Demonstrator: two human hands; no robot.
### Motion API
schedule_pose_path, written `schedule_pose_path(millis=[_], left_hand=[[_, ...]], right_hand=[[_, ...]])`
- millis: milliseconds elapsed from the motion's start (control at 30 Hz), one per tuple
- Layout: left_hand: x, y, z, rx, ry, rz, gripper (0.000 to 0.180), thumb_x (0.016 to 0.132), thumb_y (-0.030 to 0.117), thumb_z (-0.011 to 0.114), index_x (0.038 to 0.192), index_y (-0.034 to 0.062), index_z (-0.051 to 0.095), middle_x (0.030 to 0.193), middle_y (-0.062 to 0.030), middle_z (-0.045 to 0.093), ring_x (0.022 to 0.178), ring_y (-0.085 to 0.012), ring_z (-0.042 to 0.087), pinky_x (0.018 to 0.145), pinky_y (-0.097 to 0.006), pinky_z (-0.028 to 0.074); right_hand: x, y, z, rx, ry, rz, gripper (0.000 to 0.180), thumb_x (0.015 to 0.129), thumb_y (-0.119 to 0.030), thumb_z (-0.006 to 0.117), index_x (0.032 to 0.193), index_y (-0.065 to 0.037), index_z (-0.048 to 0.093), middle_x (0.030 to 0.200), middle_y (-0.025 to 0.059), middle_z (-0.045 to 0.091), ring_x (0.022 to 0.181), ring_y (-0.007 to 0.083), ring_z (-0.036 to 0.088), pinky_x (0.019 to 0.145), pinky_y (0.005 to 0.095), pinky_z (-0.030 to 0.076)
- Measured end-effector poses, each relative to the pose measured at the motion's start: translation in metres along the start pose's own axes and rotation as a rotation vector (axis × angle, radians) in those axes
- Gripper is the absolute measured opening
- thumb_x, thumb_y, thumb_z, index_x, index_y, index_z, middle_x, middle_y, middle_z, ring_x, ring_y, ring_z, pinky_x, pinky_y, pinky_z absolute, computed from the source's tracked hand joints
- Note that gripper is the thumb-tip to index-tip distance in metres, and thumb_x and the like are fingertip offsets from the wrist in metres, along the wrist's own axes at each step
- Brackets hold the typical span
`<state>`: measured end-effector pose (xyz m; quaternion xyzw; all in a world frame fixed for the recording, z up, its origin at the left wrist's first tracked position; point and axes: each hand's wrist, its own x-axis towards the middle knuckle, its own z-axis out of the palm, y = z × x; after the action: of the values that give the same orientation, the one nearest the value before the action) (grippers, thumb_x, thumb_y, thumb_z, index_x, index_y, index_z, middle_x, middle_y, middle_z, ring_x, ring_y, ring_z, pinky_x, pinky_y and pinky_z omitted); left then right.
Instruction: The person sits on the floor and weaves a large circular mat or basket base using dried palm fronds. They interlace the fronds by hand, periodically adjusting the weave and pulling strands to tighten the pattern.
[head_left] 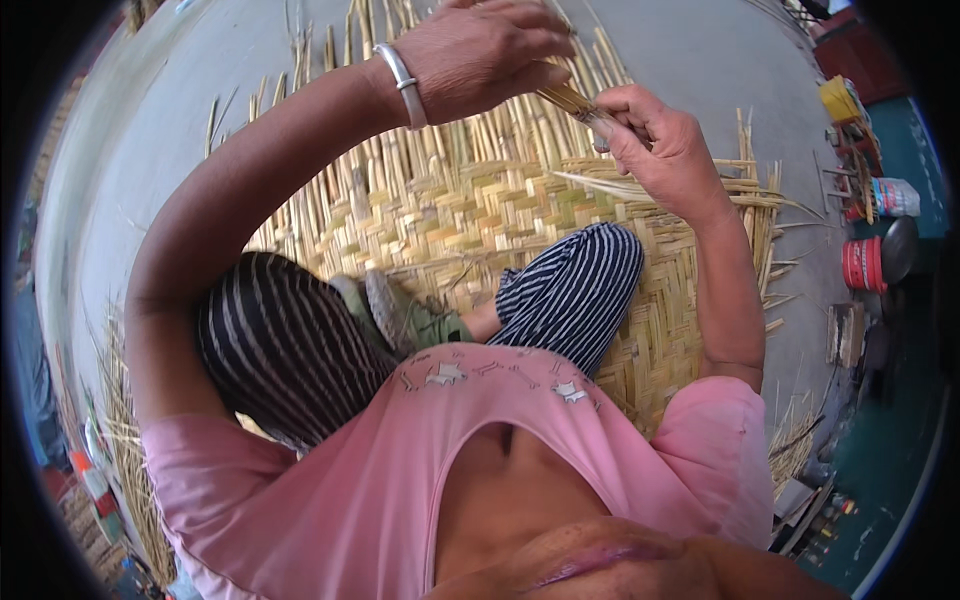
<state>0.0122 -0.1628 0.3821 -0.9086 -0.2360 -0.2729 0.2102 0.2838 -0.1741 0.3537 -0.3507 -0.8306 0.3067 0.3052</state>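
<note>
My right hand (pixel 655 145) is closed, thumb and fingers pinching one end of a short, folded bundle of reed strips (pixel 568 101). The bundle's other end meets my left hand (pixel 480 55), which wears a silver bangle (pixel 402 85). That hand is curled with its thumb along the strips, and its palm side is hidden. Both hands are raised above a woven reed mat (pixel 440 225) in a herringbone pattern. Loose reed ends (pixel 350 165) stick out along its far edge. I sit on the mat with legs folded, in striped trousers (pixel 575 290).
Grey floor (pixel 720 60) surrounds the mat. On the right stand a red tin (pixel 864 264), a yellow container (pixel 840 100) and a wooden block (pixel 846 335). More loose reeds (pixel 125 430) lie at the left, with others (pixel 793 445) at the lower right.
</note>
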Motion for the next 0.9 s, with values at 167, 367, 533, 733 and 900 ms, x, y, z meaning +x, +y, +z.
schedule_pose_path(millis=[167, 367, 533, 733, 900], left_hand=[[-0.018, 0.021, 0.006, -0.503, -0.43, -0.408, 0.022, 0.104, 0.023, 0.06, 0.105, 0.0021, 0.068, 0.08, -0.0112, 0.072, 0.072, -0.0238, 0.074, 0.069, -0.038, 0.059], [-0.033, 0.023, 0.008, -0.231, -0.46, -0.277, 0.013, 0.097, 0.02, 0.067, 0.101, 0.0074, 0.068, 0.08, -0.0055, 0.071, 0.069, -0.0234, 0.073, 0.065, -0.038, 0.06], [-0.03, 0.042, 0.01, -0.113, -0.493, -0.305, 0.004, 0.095, 0.014, 0.065, 0.097, 0.0106, 0.067, 0.081, -0.0043, 0.071, 0.078, -0.0239, 0.074, 0.068, -0.037, 0.06], [-0.038, 0.048, 0.006, -0.155, -0.695, -0.475, 0.009, 0.097, 0.008, 0.06, 0.103, 0.0059, 0.067, 0.091, -0.0097, 0.072, 0.088, -0.0242, 0.073, 0.078, -0.039, 0.06], [-0.038, 0.043, 0.018, -0.166, -0.788, -0.556, 0.015, 0.099, 0.008, 0.056, 0.106, 0.0057, 0.069, 0.096, -0.011, 0.073, 0.091, -0.0223, 0.073, 0.08, -0.039, 0.06]], right_hand=[[-0.011, 0.0, 0.018, -0.249, 0.007, -0.109, 0.016, 0.098, -0.019, 0.068, 0.113, -0.013, 0.067, 0.072, 0.0101, 0.062, 0.06, 0.0228, 0.06, 0.059, 0.0351, 0.049], [-0.002, -0.001, 0.044, -0.018, -0.182, 0.169, 0.029, 0.102, -0.029, 0.062, 0.12, -0.007, 0.065, 0.078, 0.0104, 0.067, 0.063, 0.0211, 0.066, 0.061, 0.035, 0.052], [0.02, -0.004, 0.055, 0.21, -0.404, 0.31, 0.041, 0.107, -0.036, 0.056, 0.121, 0.0, 0.068, 0.086, 0.0083, 0.069, 0.067, 0.0142, 0.067, 0.065, 0.0292, 0.055], [0.034, 0.002, 0.075, 0.101, -0.451, 0.328, 0.04, 0.108, -0.034, 0.053, 0.109, 0.002, 0.07, 0.083, 0.0101, 0.071, 0.068, 0.0174, 0.067, 0.069, 0.0334, 0.056], [0.035, 0.011, 0.097, -0.004, -0.265, 0.295, 0.032, 0.105, -0.028, 0.053, 0.108, -0.001, 0.071, 0.085, 0.0196, 0.072, 0.078, 0.0337, 0.071, 0.077, 0.0458, 0.055]])
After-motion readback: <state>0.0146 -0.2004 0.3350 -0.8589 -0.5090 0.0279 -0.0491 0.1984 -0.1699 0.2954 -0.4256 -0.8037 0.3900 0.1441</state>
